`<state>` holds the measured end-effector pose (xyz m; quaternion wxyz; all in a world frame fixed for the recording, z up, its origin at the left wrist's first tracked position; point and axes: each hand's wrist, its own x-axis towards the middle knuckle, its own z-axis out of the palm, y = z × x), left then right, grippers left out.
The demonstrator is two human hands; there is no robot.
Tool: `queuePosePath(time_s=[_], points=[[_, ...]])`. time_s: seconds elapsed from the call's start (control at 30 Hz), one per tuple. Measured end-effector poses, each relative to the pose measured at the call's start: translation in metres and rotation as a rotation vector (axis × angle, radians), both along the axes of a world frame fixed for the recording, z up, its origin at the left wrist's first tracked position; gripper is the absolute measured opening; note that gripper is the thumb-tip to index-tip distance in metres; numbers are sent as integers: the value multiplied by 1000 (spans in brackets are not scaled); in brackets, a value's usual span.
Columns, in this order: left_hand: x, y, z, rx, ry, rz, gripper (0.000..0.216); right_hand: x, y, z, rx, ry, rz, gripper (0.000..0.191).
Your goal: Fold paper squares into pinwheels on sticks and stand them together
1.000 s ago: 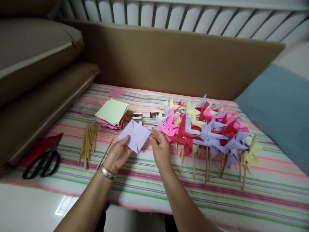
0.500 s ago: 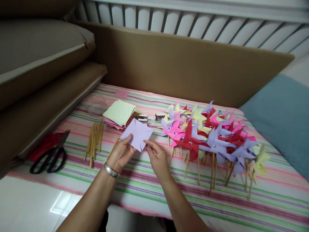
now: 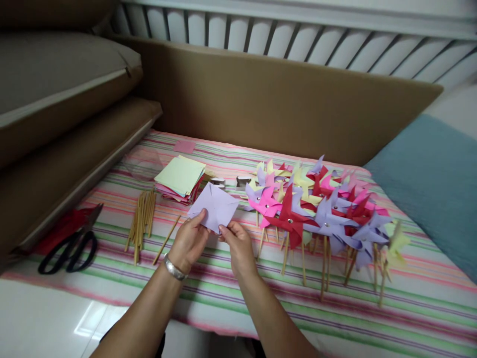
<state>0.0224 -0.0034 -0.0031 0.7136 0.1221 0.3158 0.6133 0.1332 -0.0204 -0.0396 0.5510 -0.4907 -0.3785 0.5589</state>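
Observation:
A square of lilac paper [image 3: 216, 204], with slits running in from its corners, is held up between both hands. My left hand [image 3: 192, 241] grips its lower left side, thumb on top and fingers beneath. At the near corner, my right hand [image 3: 234, 241] pinches the paper between thumb and fingers. Beside my left wrist one loose wooden stick [image 3: 166, 240] lies on the striped cloth [image 3: 223, 303]. A stack of coloured paper squares [image 3: 180, 175], pale yellow on top, sits just behind the lilac sheet.
Many finished paper pinwheels [image 3: 328, 219] on sticks cover the right side. A bundle of wooden sticks [image 3: 140, 223] and black-handled scissors [image 3: 70, 246] lie at left. Two small open boxes [image 3: 243, 182] stand behind the paper. A brown board [image 3: 279, 99] rises at the back.
My right hand has moved slightly left and in under the paper's near corner, now pinching it. The lilac square has tilted a little. The whole view has shifted slightly.

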Motion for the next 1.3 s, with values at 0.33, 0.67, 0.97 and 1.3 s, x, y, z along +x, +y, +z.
queuePosePath(time_s=[0.33, 0.67, 0.97, 1.3], points=[[2, -11, 5, -69, -101, -114, 31, 31, 5, 13, 641, -1068, -159, 16], [0, 1, -7, -92, -78, -14, 16, 17, -1, 10, 773, -1111, 37, 23], [-2, 1, -9, -37, 163, 89, 14, 20, 2, 13, 557, -751, 115, 16], [9, -7, -12, 79, 355, -65, 21, 23, 11, 6, 188, -378, -5, 10]])
